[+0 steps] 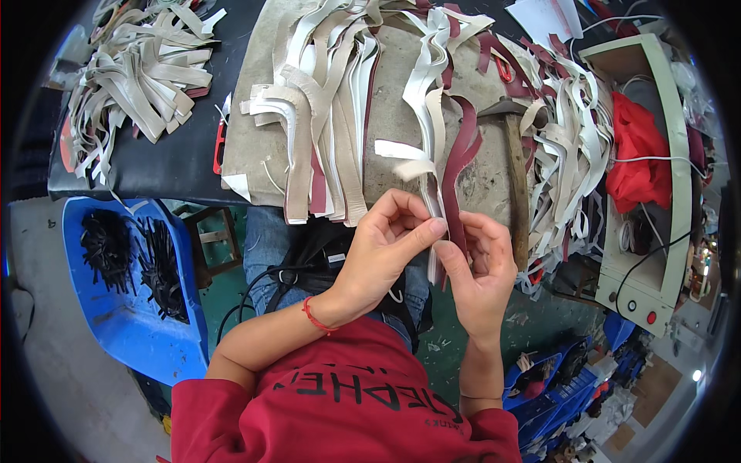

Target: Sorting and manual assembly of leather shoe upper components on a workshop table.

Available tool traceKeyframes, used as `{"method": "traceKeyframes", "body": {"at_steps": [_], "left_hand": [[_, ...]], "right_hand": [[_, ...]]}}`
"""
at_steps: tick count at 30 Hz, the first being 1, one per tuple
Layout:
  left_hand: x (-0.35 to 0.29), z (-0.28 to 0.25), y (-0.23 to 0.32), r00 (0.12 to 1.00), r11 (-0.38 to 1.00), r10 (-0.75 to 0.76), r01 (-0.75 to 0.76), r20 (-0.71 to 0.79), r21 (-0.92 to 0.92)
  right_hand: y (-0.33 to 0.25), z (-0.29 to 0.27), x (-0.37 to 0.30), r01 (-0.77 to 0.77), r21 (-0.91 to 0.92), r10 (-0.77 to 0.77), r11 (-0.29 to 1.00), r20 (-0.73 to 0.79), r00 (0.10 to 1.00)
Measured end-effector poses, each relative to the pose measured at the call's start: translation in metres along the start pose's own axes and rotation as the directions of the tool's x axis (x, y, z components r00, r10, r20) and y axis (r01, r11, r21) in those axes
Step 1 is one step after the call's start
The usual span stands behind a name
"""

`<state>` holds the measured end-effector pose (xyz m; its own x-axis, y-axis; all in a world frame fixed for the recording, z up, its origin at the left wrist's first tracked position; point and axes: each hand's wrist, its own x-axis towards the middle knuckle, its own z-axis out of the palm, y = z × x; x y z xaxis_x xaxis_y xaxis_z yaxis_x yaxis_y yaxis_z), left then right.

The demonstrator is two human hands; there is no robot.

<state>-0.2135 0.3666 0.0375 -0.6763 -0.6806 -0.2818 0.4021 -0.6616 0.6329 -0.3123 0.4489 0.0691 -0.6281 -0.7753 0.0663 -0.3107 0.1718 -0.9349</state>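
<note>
Pinching white strip (427, 166) against maroon strip (457, 166), both hands over bench edge: left hand (386, 247) grip clamps strip ends under thumb, right hand (482, 266) grip clenched on same pair from below. Step judged: aligning two strips; next move needs edges kept flush. Farther: hammer (515, 174) just right, strip piles (324, 100) crowd bench (255, 154), red cloth (637, 150) in tray, blue chair (123, 309) at left.

We see a long dark-red leather strip (461, 158) paired with a white strip (427, 100), both hanging upright over the front edge of the tan work mat (401, 62), lower ends pinched together.
</note>
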Motion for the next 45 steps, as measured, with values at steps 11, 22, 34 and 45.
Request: {"method": "traceKeyframes", "body": {"at_steps": [11,22,34,45], "left_hand": [[0.001,0.004,0.002,0.996,0.997,-0.073,0.072,-0.042,-0.027],[0.004,0.001,-0.001,0.998,0.992,0.052,-0.056,0.034,0.109],[0.007,-0.002,0.028,0.994,0.803,-0.071,0.004,0.089,0.596],[0.005,-0.004,0.022,0.995,0.720,-0.008,-0.065,0.102,0.691]], "right_hand": [[-0.007,-0.003,0.005,-0.002,-0.087,0.008,0.996,0.076,0.997],[0.001,-0.006,0.007,-0.285,0.335,0.236,0.898,0.179,0.955],[0.003,-0.009,0.007,-0.069,-0.082,0.077,0.994,0.097,0.992],[-0.004,-0.007,0.001,-0.066,-0.232,0.101,0.970,0.139,0.985]]}}
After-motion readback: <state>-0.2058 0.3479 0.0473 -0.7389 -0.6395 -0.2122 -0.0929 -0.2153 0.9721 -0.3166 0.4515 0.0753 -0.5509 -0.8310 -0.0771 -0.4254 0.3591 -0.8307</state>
